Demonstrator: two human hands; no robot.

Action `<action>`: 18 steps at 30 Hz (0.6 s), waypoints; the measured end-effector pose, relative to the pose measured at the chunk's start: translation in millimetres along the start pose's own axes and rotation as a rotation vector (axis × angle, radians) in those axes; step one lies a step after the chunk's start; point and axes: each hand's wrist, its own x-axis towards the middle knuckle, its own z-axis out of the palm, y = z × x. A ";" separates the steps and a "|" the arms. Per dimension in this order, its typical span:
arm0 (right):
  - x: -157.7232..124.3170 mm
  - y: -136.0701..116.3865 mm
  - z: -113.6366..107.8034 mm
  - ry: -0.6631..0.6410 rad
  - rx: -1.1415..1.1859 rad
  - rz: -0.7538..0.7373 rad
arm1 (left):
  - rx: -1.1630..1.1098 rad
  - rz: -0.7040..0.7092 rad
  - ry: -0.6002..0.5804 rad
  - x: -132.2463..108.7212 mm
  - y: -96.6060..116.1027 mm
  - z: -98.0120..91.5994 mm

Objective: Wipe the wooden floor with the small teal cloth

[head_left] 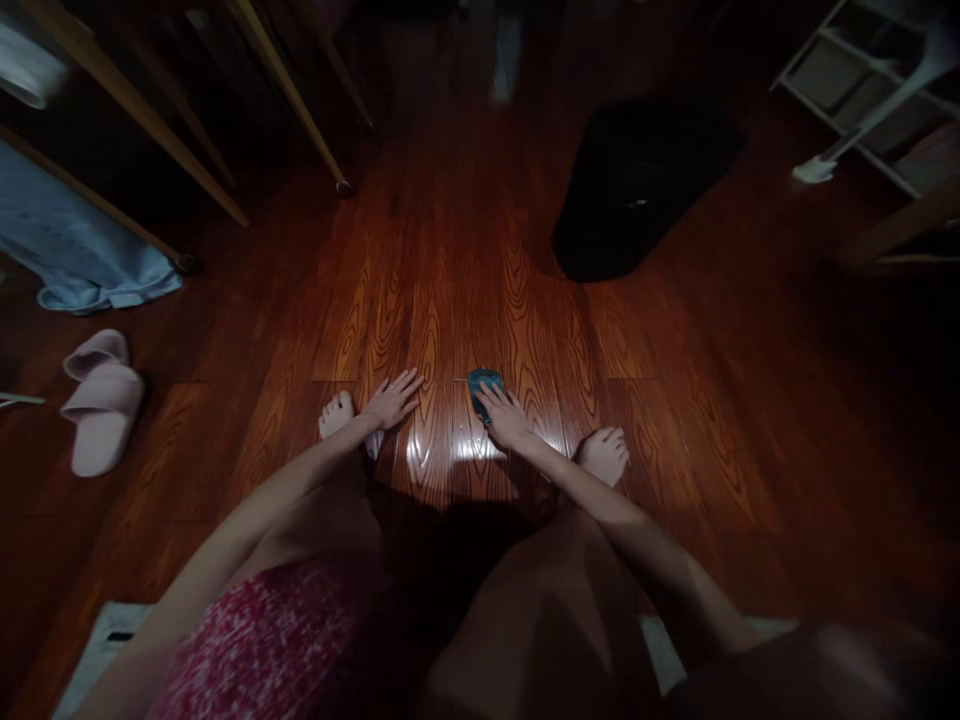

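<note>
My left hand (394, 401) is over the glossy wooden floor (427, 320) beside my left foot (336, 414). Its fingers are spread and nothing shows in them. Just below its wrist is a small pale thing (374, 443), too partly hidden to name. Right of it, a small dark teal cloth (484, 379) lies on the floor. My right hand (508, 415) rests on this cloth, fingers stretched out across it and covering part of it. My right foot (604, 456) stands to the right of that hand.
A black bin (637, 190) stands ahead on the right. Pink slippers (105, 410) lie at left, below hanging light-blue fabric (90, 240). Wooden furniture legs (300, 100) reach the floor at upper left. A white shelf rack (832, 75) is at upper right.
</note>
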 end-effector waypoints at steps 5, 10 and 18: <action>0.4 -4.6 1.3 -0.045 -0.034 0.040 | -0.013 -0.016 -0.019 -0.6 3.0 -2.8; -2.2 -13.6 2.6 -0.102 -0.045 0.029 | -0.015 -0.016 -0.019 -1.0 3.1 -3.2; 2.2 -6.4 -2.7 -0.067 -0.037 0.024 | -0.018 -0.008 -0.009 0.0 -0.5 0.6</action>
